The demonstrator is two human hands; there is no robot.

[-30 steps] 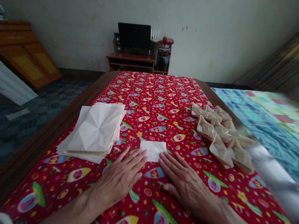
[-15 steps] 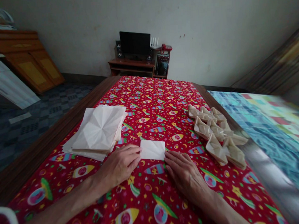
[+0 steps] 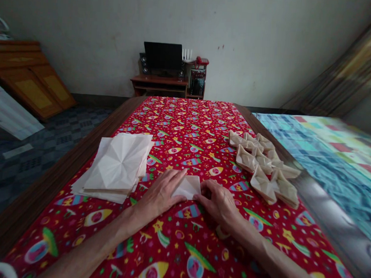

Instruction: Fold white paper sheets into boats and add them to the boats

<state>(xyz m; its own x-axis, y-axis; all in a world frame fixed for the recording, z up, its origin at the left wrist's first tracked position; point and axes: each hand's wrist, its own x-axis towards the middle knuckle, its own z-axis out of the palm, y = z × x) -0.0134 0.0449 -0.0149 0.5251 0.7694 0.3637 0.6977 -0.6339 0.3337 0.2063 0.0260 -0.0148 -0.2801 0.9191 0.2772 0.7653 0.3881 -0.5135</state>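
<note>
A small folded sheet of white paper (image 3: 189,187) lies flat on the tablecloth in front of me. My left hand (image 3: 164,189) rests over its left end, fingers stretched together and the thumb apart along the near edge. At the right end, my right hand (image 3: 218,199) has its fingers curled and pinches the paper's edge between thumb and fingertips. Left of my hands sits a stack of creased white paper sheets (image 3: 118,164). Several folded paper pieces with pointed corners (image 3: 262,161) stand grouped on the right.
A red patterned cloth (image 3: 189,118) covers the long wooden table (image 3: 101,138). Beyond its far end stands a small desk (image 3: 159,79) with a monitor (image 3: 163,56) and a red telephone (image 3: 202,61). To the right is a bed (image 3: 297,149); a wooden cabinet (image 3: 36,81) stands at left.
My left hand has slid rightward over the paper's left end. My right hand's fingers have gone from lying flat to curling around the right edge. The view has shifted slightly.
</note>
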